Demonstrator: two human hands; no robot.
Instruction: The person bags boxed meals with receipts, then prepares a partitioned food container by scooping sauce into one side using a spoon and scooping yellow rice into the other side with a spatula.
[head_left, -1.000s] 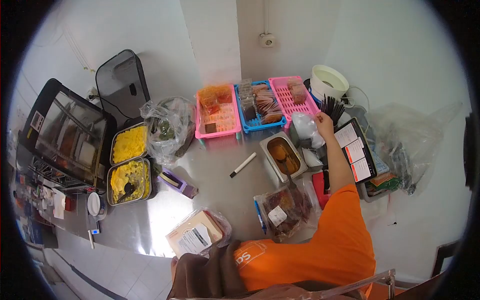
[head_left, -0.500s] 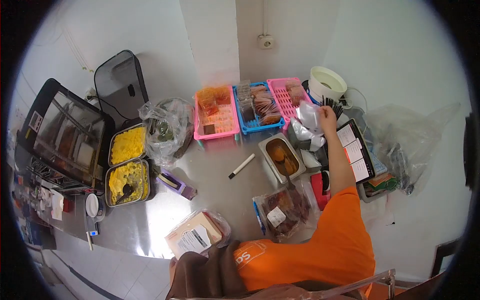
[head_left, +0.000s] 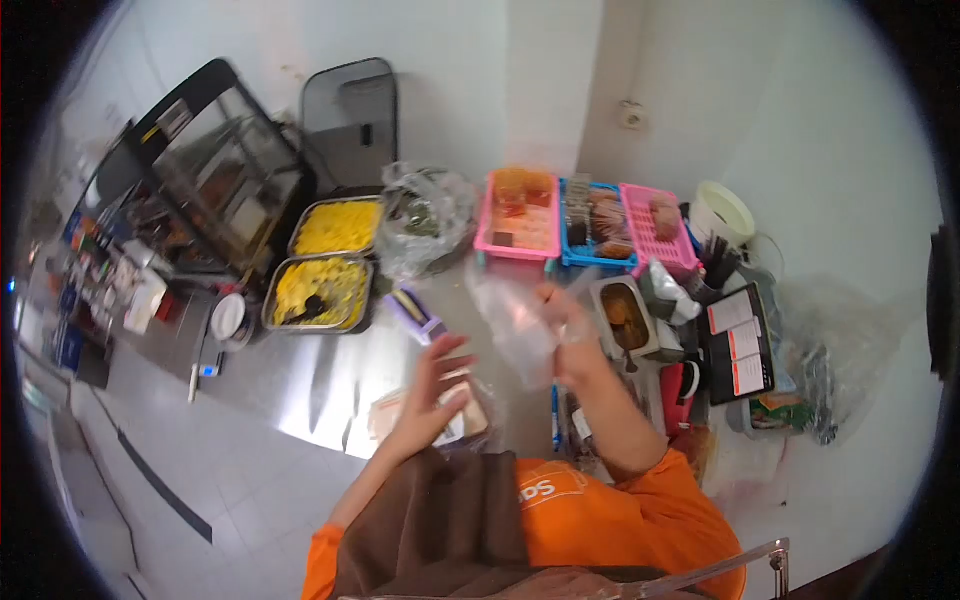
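Note:
My right hand (head_left: 570,345) is closed on a clear plastic bag (head_left: 520,330), which hangs over the middle of the metal table (head_left: 330,385). Left of the bag, my left hand (head_left: 430,395) has its fingers spread and holds nothing. Beneath it lies a wrapped box (head_left: 388,412), partly covered by the hand. A purple tape dispenser (head_left: 416,316) is just beyond my left hand. Right of my right hand stands a metal container of brown sauce (head_left: 622,315) with a spoon in it.
Pink (head_left: 518,240) and blue (head_left: 597,255) baskets with packets line the wall. Two trays of yellow food (head_left: 338,228) stand by a glass display case (head_left: 225,190). To the right are a tablet (head_left: 738,345), a red dispenser (head_left: 678,395) and a white tub (head_left: 722,213).
My right hand has come back from the right side to the middle with a plastic bag. My left hand has risen into view, open. The camera view has turned left.

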